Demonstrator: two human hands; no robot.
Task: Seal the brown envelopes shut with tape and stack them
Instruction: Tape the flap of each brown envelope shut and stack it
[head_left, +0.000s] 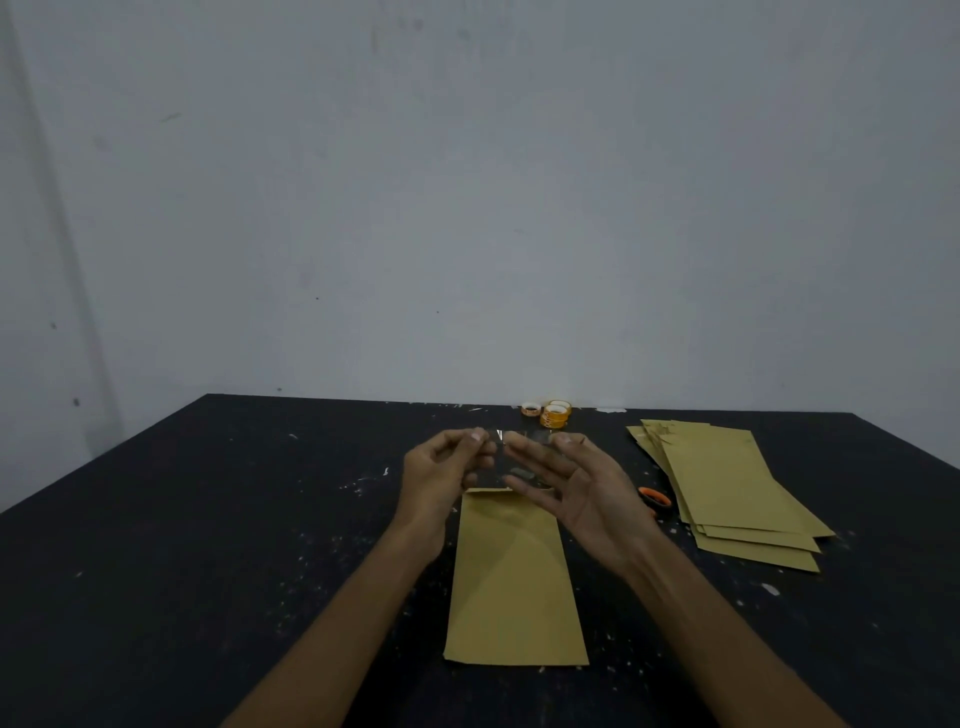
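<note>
We see left hand (441, 478) and right hand (587, 493) each pinching end of clear tape strip (511, 438) above brown envelope (514, 587), table (208, 519) centre; envelope stack (737, 493) near right edge.

No text can be read; the tape rolls (551, 413) at the far edge of the tabletop (208, 519) carry orange print, too small and blurred to make out.
</note>
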